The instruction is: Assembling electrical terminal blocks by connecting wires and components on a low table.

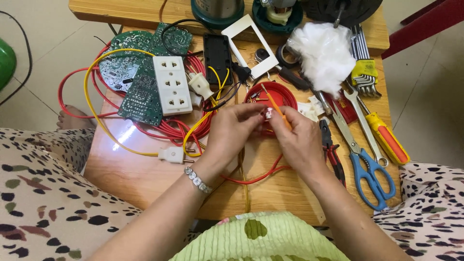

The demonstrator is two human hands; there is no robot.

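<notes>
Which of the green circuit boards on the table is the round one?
The round circuit board lies farthest left, ringed by red and yellow wire. The other two are rectangular: one partly under the white socket strip, one farther back.

A slim orange-handled plastic screwdriver point(276, 107) crosses a round red plastic lid point(285, 94). Coiled red wire point(159, 128) and looping yellow wire point(99, 116) surround a white three-socket plastic outlet strip point(172, 85) and green circuit boards point(140, 99). Steel scissors with blue plastic handles point(369, 174) lie beside a yellow-and-red-handled screwdriver point(386, 137). The fabric cushion point(34, 193) shows cream with dark spots.
</notes>
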